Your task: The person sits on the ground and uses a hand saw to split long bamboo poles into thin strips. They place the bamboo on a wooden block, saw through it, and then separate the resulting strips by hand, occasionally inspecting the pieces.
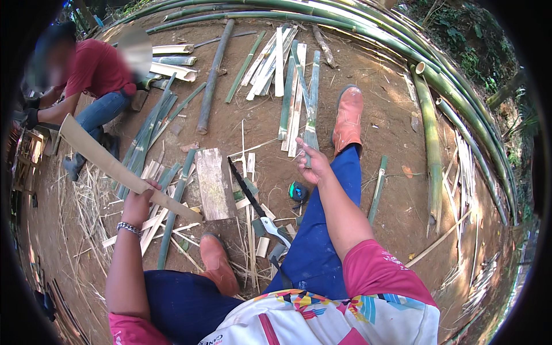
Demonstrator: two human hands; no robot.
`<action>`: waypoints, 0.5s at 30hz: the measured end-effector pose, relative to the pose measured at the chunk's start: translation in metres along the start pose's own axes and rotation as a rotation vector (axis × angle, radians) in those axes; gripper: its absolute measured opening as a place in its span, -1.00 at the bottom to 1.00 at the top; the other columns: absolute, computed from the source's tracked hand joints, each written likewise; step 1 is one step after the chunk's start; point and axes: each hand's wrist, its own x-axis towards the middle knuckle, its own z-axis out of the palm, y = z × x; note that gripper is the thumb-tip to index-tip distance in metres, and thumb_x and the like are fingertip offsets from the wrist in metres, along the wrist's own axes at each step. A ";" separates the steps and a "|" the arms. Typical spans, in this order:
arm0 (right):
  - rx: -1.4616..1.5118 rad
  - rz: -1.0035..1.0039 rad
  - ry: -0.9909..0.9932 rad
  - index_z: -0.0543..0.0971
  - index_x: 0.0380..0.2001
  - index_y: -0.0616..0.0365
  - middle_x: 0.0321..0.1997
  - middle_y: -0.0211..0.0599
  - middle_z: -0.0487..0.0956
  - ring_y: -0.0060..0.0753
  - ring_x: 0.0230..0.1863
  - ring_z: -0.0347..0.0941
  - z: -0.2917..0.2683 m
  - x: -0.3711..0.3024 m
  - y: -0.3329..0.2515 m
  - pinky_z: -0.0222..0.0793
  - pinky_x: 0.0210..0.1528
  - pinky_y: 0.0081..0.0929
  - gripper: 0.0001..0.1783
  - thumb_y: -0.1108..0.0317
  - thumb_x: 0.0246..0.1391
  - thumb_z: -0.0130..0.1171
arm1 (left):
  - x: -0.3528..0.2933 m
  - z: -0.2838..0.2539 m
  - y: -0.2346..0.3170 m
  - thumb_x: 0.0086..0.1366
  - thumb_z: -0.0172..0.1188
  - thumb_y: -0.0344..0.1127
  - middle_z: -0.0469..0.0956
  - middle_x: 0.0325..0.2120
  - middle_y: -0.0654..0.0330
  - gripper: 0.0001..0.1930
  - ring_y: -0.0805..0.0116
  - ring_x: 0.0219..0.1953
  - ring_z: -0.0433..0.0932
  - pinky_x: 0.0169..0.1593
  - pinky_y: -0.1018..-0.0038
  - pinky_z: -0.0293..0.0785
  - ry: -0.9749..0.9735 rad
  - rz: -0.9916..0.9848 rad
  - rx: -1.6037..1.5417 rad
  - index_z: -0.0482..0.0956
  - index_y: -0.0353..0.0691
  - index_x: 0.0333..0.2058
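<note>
Left hand (139, 205) is gripping a machete (103, 158) and right hand (313, 165) is holding a bamboo strip (311, 129), while other strips (280, 60) are lying split and poles (429, 149) whole.

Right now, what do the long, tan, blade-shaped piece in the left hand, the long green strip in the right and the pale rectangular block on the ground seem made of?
Tan blade-shaped piece: wood or dull metal; matte and plain, so I cannot tell. Green strip: likely bamboo, smooth-looking, with pale node band. Pale block: probably rough wood, its face blotchy and weathered.
</note>
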 end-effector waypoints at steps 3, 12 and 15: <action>-0.129 -0.049 -0.057 0.35 0.34 -0.05 -0.42 -0.57 0.38 -0.69 -0.51 0.31 0.014 -0.056 0.002 0.31 -0.50 -0.63 -0.47 0.18 0.37 0.12 | -0.007 0.008 0.012 0.32 0.03 -0.34 0.66 -0.20 0.31 -0.80 0.43 -0.16 0.56 -0.13 0.48 0.42 0.040 0.003 0.062 0.61 -0.14 -0.17; -0.477 -0.166 -0.289 0.22 0.41 0.00 -0.38 -0.49 0.43 -0.64 -0.50 0.37 0.090 -0.170 0.007 0.36 -0.46 -0.51 -0.39 0.29 0.36 0.11 | -0.015 0.012 0.028 0.36 0.03 -0.35 0.63 -0.34 0.14 -0.82 0.37 -0.26 0.57 -0.09 0.40 0.45 0.175 0.327 -0.086 0.56 -0.30 -0.22; -0.529 -0.212 -0.224 0.32 0.25 0.04 -0.40 -0.46 0.42 -0.62 -0.53 0.33 0.093 -0.177 0.017 0.32 -0.50 -0.52 -0.56 0.33 0.35 0.09 | -0.020 0.013 0.042 0.39 0.03 -0.33 0.52 -0.46 0.22 -0.85 0.43 -0.38 0.51 -0.19 0.46 0.45 0.245 0.496 -0.204 0.51 -0.27 -0.26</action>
